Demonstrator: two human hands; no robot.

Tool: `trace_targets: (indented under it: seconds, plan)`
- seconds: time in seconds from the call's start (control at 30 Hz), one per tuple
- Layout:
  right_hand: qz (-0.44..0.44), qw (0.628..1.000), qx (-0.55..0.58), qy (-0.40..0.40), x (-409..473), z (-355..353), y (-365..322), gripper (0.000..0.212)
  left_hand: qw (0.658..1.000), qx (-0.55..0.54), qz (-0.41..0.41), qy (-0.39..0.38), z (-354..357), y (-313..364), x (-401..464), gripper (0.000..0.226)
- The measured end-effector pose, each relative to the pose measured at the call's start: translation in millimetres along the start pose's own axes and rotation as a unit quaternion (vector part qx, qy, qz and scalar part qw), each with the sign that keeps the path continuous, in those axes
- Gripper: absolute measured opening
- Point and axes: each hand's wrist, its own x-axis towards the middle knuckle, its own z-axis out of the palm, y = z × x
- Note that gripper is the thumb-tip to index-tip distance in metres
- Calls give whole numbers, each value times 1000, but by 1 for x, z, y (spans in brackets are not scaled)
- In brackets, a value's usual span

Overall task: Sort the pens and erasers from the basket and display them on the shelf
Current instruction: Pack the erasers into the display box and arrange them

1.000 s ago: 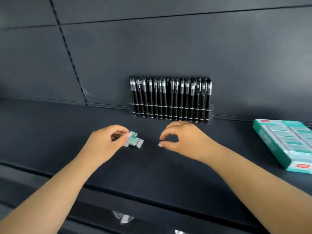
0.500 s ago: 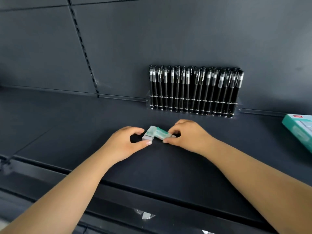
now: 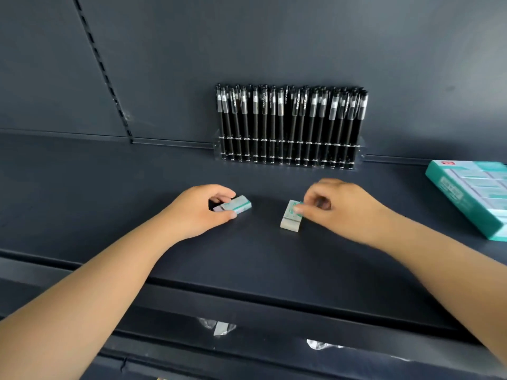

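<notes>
Two small erasers in teal-and-white sleeves lie on the dark shelf [image 3: 274, 264]. My left hand [image 3: 200, 212] grips the left eraser [image 3: 236, 205] between thumb and fingers. My right hand [image 3: 340, 207] pinches the far end of the right eraser [image 3: 291, 216], which lies lengthwise toward me. Behind them, a row of several black pens [image 3: 290, 124] stands upright in a clear holder against the back wall. The basket is out of sight.
A teal box of erasers [image 3: 472, 196] lies flat at the shelf's right edge. A slotted upright rail [image 3: 104, 69] runs down the back panel at left. Crumpled clear wrapping [image 3: 219, 326] shows on the level below the shelf lip.
The two erasers were held together between my hands half a second ago; now they are apart, one in each hand, the right one turned lengthwise. The camera view shifted.
</notes>
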Motion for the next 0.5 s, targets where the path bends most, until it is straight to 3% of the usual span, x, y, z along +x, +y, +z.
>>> trace_targets:
  seconds: [0.07,0.1,0.23,0.37,0.5]
  plan:
    - [18,988,144,-45,5,-3,8,8,1000,-18,4,-14,0,0,-5,35]
    - [14,982,172,-72,7,-3,11,14,1000,-13,2,-9,1,-1,-6,38]
    - [6,977,117,-176,10,-3,17,37,999,43,2,21,4,0,-9,25]
    - [-6,991,26,-134,3,-6,20,42,1000,10,24,-7,6,15,-8,17]
    - [4,998,-18,-60,-11,-2,26,22,996,-51,71,-15,11,46,-1,22]
